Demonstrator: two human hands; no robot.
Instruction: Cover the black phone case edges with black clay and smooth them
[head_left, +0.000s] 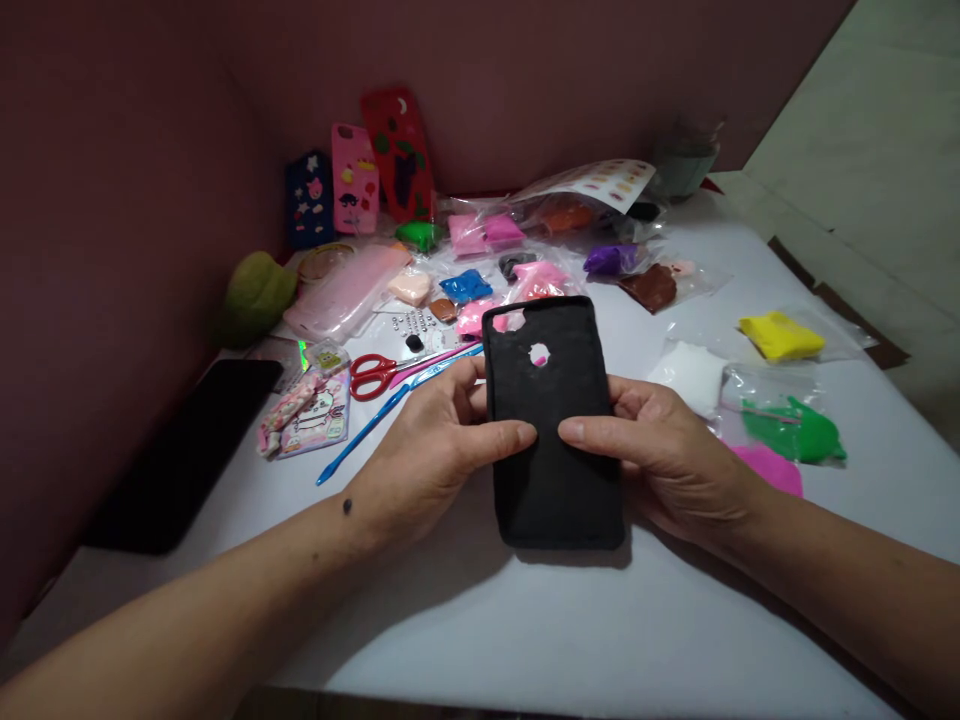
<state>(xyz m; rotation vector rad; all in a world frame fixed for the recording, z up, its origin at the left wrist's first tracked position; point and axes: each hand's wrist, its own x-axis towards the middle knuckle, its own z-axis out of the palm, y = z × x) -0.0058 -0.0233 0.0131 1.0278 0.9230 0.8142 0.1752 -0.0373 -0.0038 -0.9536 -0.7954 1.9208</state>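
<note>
A black phone case (551, 490) is held between both hands above the white table, its back facing me. It has a round hole near the top and an opening at its upper left corner. My left hand (450, 430) grips the left edge, thumb flat on the back and fingers behind. On the right edge, my right hand (660, 440) holds it the same way. Left of the case lie red-handled scissors (373, 376) and a blue modelling tool (367, 430). A bag of white clay (690, 375) sits beyond my right hand.
Decorated phone cases (397, 155) lean on the wall at the back. Several clay packets, including blue (466, 286), yellow (780, 336) and green (799, 430), cover the table (420, 640). A dark phone-like slab (187, 450) and a green fruit (259, 298) lie left; a glass jar (686, 160) stands back right.
</note>
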